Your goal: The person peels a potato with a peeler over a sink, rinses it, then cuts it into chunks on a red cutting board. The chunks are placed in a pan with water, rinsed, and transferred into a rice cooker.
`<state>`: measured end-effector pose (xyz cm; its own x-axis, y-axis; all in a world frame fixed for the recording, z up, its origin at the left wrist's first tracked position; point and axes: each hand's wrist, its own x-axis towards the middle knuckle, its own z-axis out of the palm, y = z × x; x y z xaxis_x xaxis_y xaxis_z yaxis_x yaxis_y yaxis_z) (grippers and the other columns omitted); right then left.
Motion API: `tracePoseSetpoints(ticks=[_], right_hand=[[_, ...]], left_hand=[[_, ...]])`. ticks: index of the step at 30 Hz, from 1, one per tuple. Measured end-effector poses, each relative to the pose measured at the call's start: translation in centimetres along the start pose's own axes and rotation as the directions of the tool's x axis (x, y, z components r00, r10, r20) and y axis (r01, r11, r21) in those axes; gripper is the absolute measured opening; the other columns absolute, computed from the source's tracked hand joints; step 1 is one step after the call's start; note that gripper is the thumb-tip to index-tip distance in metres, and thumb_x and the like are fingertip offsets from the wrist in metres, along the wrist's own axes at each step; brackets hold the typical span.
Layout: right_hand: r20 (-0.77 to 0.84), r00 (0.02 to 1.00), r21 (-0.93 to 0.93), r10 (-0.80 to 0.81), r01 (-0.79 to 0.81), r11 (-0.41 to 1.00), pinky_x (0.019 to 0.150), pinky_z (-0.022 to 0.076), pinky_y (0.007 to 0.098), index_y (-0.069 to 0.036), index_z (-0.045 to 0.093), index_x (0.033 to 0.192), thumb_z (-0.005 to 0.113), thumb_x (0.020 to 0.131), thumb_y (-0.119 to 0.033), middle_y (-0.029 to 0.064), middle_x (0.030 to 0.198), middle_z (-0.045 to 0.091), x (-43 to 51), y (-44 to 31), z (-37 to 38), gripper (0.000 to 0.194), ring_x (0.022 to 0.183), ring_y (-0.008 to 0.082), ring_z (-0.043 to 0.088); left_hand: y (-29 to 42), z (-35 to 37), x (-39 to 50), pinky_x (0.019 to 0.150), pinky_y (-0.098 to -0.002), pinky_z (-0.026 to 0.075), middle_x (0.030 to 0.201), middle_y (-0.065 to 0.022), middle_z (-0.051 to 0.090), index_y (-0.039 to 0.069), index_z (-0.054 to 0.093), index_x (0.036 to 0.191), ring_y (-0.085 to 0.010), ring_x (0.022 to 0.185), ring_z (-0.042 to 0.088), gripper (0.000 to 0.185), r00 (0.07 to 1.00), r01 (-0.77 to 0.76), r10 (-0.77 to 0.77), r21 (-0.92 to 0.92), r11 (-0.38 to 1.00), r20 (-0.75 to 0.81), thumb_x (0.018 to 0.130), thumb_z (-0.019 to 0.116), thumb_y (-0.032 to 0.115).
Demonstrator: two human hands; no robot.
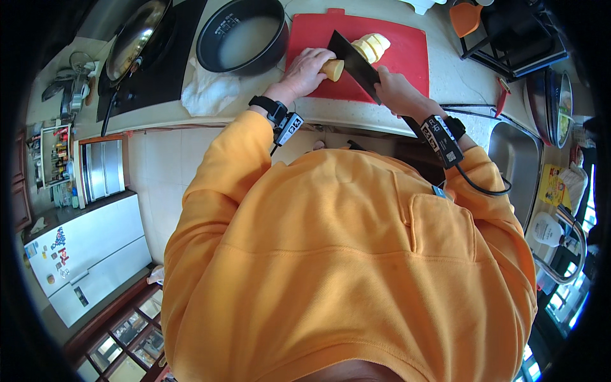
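My left hand (307, 71) grips an uncut, pale yellow piece of peeled root vegetable (333, 70), perhaps sweet potato, at the left part of a red cutting board (405, 52). In my right hand (400, 93) is a broad, dark-bladed kitchen knife (355, 67). Its blade slants across the board, between the held piece and several cut slices (371, 47). Those slices lean together on the far side of the blade. The knife's handle is mostly hidden by my right hand and wrist.
Left of the board stands a dark rice-cooker pot (243, 38) holding cloudy liquid, with a white cloth (210, 90) beside it. Farther left, a frying pan (136, 40) rests over the black cooktop (157, 86). A steel sink (513, 162) and stacked bowls (549, 107) are at right.
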<state>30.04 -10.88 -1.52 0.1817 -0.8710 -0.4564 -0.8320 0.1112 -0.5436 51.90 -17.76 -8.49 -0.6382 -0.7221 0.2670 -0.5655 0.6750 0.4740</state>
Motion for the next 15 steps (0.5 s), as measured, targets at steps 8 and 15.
tracePoseSetpoints(ticks=[8, 15], right_hand=[[-0.221, 0.950, -0.232, -0.222, 0.170, 0.958, 0.055, 0.0434, 0.0501, 0.003, 0.039, 0.097, 0.044, 0.089, -0.014, 0.0260, 0.068, 0.057, -1.2, -0.4, 0.5, 0.020, 0.061, 0.0419, 0.057], [-0.114, 0.982, -0.299, -0.150, 0.110, 0.948, 0.059, 0.0421, 0.0510, 0.003, 0.041, 0.096, 0.041, 0.088, -0.013, 0.0252, 0.070, 0.057, -3.2, -2.4, -0.7, 0.018, 0.068, 0.0421, 0.057]], left_hand=[[1.3, 3.4, -2.5, 0.079, -0.0364, 0.046, 0.096, -0.0084, 0.056, 0.007, 0.058, 0.094, -0.0287, 0.092, 0.053, 0.031, 0.892, 0.067, -0.114, -0.120, 0.990, -0.437, 0.066, 0.072, 0.006], [0.9, 4.1, -2.2, 0.074, -0.0355, 0.048, 0.092, -0.0092, 0.057, 0.006, 0.059, 0.088, -0.0289, 0.088, 0.054, 0.024, 0.857, 0.041, -0.165, -0.255, 0.966, -0.488, 0.067, 0.070, 0.008]])
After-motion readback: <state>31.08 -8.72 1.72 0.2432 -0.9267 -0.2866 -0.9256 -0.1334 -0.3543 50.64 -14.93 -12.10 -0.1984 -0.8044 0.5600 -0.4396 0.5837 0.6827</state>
